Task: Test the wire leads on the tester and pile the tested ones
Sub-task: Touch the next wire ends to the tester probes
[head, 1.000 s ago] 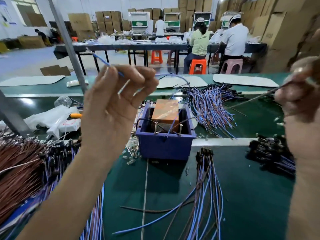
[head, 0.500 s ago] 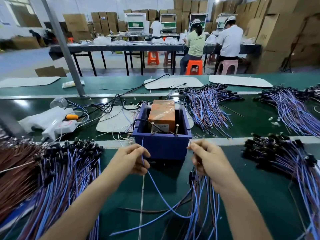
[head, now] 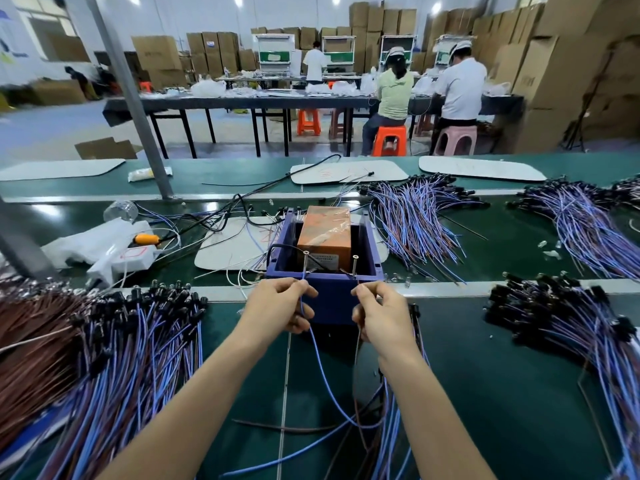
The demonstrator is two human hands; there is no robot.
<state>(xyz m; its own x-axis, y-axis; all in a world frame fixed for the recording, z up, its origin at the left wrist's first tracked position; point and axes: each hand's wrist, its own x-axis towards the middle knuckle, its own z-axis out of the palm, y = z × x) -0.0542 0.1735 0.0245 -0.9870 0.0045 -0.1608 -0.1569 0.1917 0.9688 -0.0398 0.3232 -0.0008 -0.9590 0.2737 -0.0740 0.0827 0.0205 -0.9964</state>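
Observation:
The tester is a blue box [head: 332,299] holding an orange block [head: 325,233], with two upright metal pins [head: 305,261] on its near edge. My left hand [head: 277,308] pinches the blue wire lead [head: 325,382] just below the left pin. My right hand [head: 382,315] pinches the lead's other, brownish end below the right pin [head: 355,266]. The lead sags in a loop between my forearms. Whether the wire tips touch the pins is hidden by my fingers.
A big pile of blue and brown leads [head: 104,358] lies at the left, another pile [head: 581,334] at the right, more [head: 426,216] beyond the box. A small bundle [head: 394,427] lies under my right forearm. A grey post [head: 138,109] rises at the back left; people work at far tables.
My hands came down from near the camera to the front of the blue box, then rose slightly to just under the two pins, still holding the lead.

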